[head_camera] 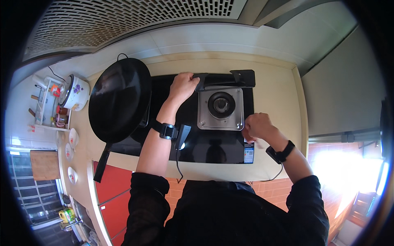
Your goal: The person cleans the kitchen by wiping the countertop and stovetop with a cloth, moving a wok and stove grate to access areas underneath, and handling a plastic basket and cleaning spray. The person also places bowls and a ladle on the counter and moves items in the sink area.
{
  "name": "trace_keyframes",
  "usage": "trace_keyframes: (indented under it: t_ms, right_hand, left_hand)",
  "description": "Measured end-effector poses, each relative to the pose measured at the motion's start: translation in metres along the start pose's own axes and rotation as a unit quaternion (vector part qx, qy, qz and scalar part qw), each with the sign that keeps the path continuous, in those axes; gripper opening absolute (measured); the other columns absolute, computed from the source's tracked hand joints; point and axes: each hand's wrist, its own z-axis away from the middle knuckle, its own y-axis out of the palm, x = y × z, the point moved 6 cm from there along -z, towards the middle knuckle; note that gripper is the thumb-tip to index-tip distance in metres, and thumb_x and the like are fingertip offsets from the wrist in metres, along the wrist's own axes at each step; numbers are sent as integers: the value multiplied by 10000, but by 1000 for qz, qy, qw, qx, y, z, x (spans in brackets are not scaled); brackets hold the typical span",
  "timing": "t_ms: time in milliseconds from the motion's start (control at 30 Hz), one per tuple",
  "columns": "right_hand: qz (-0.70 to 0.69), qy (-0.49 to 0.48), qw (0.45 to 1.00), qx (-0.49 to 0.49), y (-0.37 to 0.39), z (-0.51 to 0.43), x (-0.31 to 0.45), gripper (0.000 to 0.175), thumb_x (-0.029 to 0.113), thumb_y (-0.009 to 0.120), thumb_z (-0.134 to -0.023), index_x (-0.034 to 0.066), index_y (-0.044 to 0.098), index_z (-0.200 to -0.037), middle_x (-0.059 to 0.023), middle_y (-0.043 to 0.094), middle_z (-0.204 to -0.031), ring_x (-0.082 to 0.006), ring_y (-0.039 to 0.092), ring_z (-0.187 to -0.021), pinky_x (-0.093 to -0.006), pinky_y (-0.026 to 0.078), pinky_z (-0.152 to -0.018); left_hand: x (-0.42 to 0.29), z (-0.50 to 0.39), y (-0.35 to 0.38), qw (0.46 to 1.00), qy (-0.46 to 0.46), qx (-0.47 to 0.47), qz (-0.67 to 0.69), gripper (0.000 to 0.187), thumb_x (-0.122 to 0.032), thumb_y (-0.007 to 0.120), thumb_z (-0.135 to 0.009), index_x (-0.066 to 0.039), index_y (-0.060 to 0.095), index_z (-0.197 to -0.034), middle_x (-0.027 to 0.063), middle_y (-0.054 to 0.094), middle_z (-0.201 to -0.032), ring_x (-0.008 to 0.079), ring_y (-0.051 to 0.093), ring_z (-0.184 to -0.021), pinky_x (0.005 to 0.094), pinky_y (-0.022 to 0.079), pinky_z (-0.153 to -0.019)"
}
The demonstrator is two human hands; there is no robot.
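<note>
A gas cooktop with a black glass top lies before me. At its back edge my left hand is shut on one end of a black square pot support, which stands tilted up behind the burner. Below it, the bare burner sits in a square metal drip tray. My right hand is beside the tray's front right corner, over the cooktop's right edge. Its fingers are curled and partly blurred, so whether it holds anything is hidden.
A large black wok covers the left burner, its handle jutting over the counter's front edge. Further left stand a white rice cooker, a rack of jars and several small dishes. A perforated range hood hangs above.
</note>
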Motion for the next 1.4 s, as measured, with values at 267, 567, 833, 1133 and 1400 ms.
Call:
trace_keyframes:
  t_ms: [267, 567, 833, 1133, 1400]
  right_hand:
    - [-113, -269, 871, -397, -48, -102, 36, 404, 40, 604, -710, 174, 654, -1088, -45, 528, -1258, -274, 558, -1044, -382, 470, -861]
    - [-159, -80, 911, -372, 15, -72, 4, 492, 26, 582, -730, 125, 582, -1211, -156, 456, -1291, -372, 550, -1001, -411, 481, -871]
    - [-238, 5, 937, -257, 42, -11, 74, 395, 109, 593, -740, 103, 599, -1134, -227, 527, -1110, -370, 573, -972, -440, 525, -748]
    - [-169, -103, 901, -386, -18, -20, 132, 317, 100, 596, -736, 148, 632, -1047, -124, 549, -1087, -298, 569, -993, -395, 503, -797]
    - [-196, -33, 925, -324, -10, -192, 171, 412, 156, 536, -785, 124, 584, -1193, -110, 484, -1245, -298, 393, -1238, -413, 286, -1053]
  left_hand:
    - [-2, 1, -1, 1000, -6, 4, -26, 313, -286, 585, -811, 24, 598, -768, 212, 610, -773, 390, 588, -770, 424, 466, -691]
    - [0, 1, -1, 998, 42, -35, 20, 324, -257, 597, -812, 61, 551, -766, 192, 547, -633, 307, 522, -601, 375, 423, -600]
    - [1, -1, -1, 998, 59, -22, 9, 321, -255, 598, -812, 56, 569, -740, 189, 551, -614, 290, 555, -594, 378, 427, -590]
    - [7, 0, 1, 999, 35, 9, -2, 289, -268, 597, -812, 9, 595, -731, 199, 600, -700, 378, 593, -715, 415, 466, -634]
    - [7, -6, 2, 997, 64, -6, 46, 319, -282, 631, -791, 29, 598, -734, 195, 595, -669, 336, 585, -642, 387, 454, -605]
